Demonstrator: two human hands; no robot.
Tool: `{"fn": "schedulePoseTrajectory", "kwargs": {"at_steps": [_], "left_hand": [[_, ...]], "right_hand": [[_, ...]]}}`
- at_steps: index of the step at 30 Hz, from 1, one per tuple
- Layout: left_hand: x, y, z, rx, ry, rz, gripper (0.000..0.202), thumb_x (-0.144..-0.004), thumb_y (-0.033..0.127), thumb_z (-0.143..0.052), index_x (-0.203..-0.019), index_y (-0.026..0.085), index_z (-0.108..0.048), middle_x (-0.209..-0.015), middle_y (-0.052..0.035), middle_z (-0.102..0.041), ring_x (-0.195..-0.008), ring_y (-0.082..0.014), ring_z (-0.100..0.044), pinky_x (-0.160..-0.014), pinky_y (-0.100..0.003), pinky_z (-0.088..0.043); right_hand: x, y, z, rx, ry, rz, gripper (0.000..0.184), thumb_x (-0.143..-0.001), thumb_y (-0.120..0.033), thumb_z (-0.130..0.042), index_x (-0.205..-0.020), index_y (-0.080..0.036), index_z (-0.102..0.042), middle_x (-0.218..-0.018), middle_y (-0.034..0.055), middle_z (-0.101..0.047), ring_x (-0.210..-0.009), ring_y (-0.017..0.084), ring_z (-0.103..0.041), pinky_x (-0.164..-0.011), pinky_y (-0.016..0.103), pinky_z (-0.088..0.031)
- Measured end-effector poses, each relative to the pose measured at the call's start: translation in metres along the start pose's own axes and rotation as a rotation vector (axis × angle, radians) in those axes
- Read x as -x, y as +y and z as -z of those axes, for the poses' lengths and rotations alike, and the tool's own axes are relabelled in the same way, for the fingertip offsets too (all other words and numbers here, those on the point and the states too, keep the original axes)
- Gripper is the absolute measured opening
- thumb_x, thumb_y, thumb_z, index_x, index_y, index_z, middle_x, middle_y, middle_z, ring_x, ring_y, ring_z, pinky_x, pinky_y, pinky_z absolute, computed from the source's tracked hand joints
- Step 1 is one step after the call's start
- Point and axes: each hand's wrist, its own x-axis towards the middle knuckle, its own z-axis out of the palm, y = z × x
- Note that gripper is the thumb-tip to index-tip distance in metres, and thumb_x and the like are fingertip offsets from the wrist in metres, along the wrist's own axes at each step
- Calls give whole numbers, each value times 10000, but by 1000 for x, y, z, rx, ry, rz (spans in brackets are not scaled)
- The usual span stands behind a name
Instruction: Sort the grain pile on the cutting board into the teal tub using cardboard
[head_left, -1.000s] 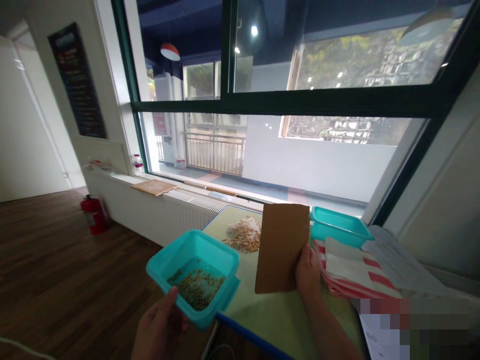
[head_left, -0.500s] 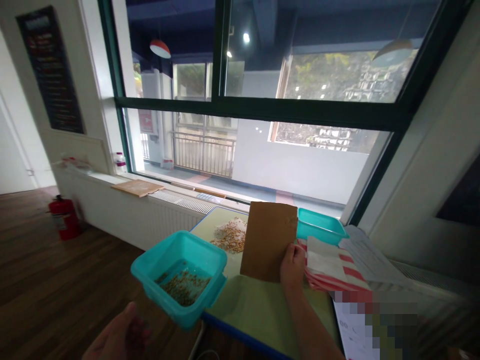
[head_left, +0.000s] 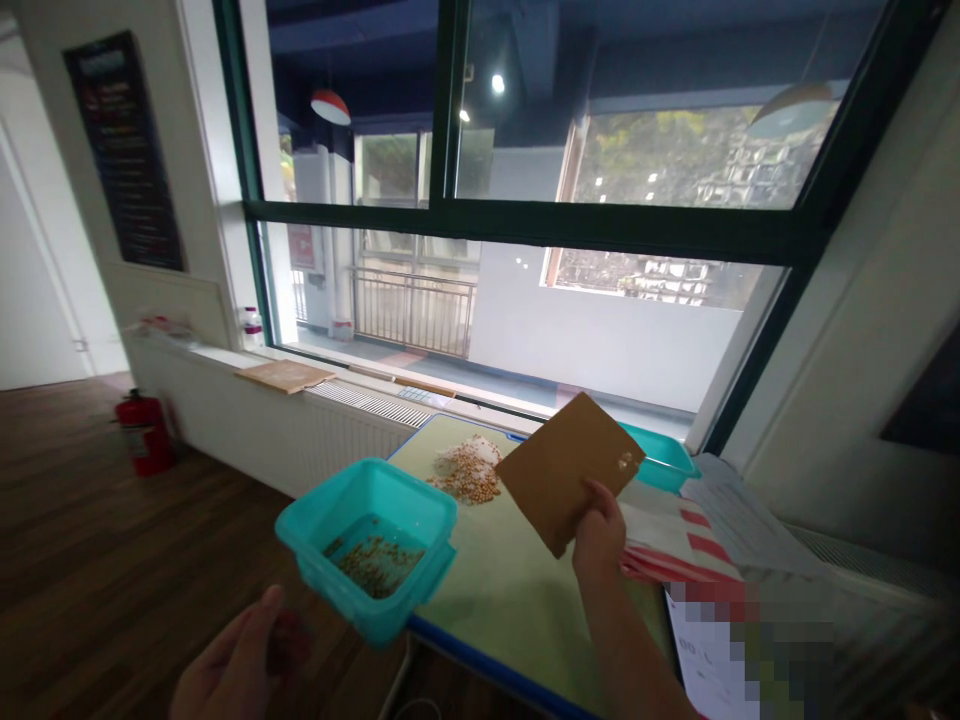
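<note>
My right hand [head_left: 600, 530] grips a piece of brown cardboard [head_left: 570, 470] by its lower right edge and holds it tilted above the table. Loosely curled, my left hand [head_left: 240, 655] hangs below and left of a turquoise plastic basin [head_left: 409, 600], not touching it; nothing shows in it. Brown grains [head_left: 379, 568] lie on the floor of this basin, which sits over the table's left edge. A heap of yellow kernels mixed with white grains [head_left: 474, 470] rests on the table [head_left: 495, 600], left of the cardboard.
A second turquoise basin [head_left: 664, 460] stands at the back right, partly behind the cardboard. Folded red-and-white cloth or bags [head_left: 675, 530] and papers [head_left: 750, 510] lie right of my hand. Window and radiator [head_left: 360, 430] bound the far side; a fire extinguisher [head_left: 142, 432] stands left.
The cardboard has turned clockwise from nearly upright to a slanted, diamond-like pose and moved slightly right with my right hand. My left hand has hardly shifted.
</note>
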Motion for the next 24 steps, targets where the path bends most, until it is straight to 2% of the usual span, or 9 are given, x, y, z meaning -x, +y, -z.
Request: {"fn": "schedulePoseTrajectory", "kwargs": {"at_steps": [3, 6, 8, 11, 14, 17, 19, 21, 24], "left_hand": [[2, 6, 3, -39, -38, 17, 546, -525, 723, -611, -550, 178, -597, -522, -19, -595, -530, -185, -537, -509, -291, -449], [5, 6, 4, -68, -75, -41, 477, -591, 666, -608, -551, 191, -578, -525, -13, -585, -553, -177, -525, -525, -277, -431], [6, 4, 4, -76, -99, -62, 431, -619, 617, -615, -565, 190, -591, -524, -15, -586, -551, -174, -521, -529, -274, -423], [7, 4, 4, -78, -98, -70, 391, -632, 575, -621, -580, 187, -616, -530, -20, -590, -555, -178, -525, -527, -273, -419], [6, 3, 6, -88, -109, -97, 381, -647, 555, -614, -546, 188, -606, -528, -23, -585, -558, -176, -526, -532, -267, -420], [8, -1, 9, -108, -108, -121, 385, -662, 548, -608, -528, 188, -592, -512, -14, -562, -537, -160, -505, -520, -254, -409], [10, -6, 10, -110, -88, -112, 378, -667, 540, -614, -536, 186, -593, -503, -7, -545, -520, -149, -488, -498, -244, -396], [14, -9, 9, -98, -73, -89, 362, -662, 524, -630, -543, 184, -596, -502, -5, -542, -511, -144, -484, -486, -238, -391], [20, -12, 7, -61, -72, -57, 366, -646, 522, -645, -522, 182, -585, -490, -7, -536, -498, -145, -482, -475, -237, -396]], "right_hand": [[-6, 2, -1, -299, -144, -182, 292, -556, -280, -516, -802, -164, -621, -898, 65, -632, -831, 203, -575, -687, 334, -474], [-8, -1, 0, -451, -297, -339, 309, -509, -220, -518, -790, -176, -638, -871, 48, -648, -768, 179, -588, -662, 335, -502], [-6, -6, 1, -515, -406, -342, 347, -496, -180, -502, -810, -193, -648, -908, 41, -656, -829, 187, -602, -730, 366, -518], [-3, -13, 1, -552, -489, -243, 418, -507, -141, -535, -901, -228, -642, -950, 20, -652, -958, 194, -596, -849, 392, -499], [1, -20, -3, -443, -463, -187, 459, -551, -174, -651, -1004, -231, -609, -983, 23, -639, -895, 183, -614, -770, 354, -523], [5, -24, -6, -393, -378, -192, 337, -598, -310, -726, -875, -201, -567, -737, -24, -605, -654, 130, -600, -591, 272, -505], [8, -25, -7, -380, -324, -215, 337, -667, -453, -692, -731, -207, -471, -520, -89, -460, -462, 80, -488, -445, 212, -418], [9, -24, -6, -337, -289, -242, 418, -724, -560, -615, -673, -217, -382, -427, -122, -337, -349, 49, -339, -338, 176, -278], [8, -21, -4, -300, -249, -278, 448, -732, -603, -583, -675, -226, -348, -391, -136, -306, -302, 39, -247, -297, 170, -171]]}}
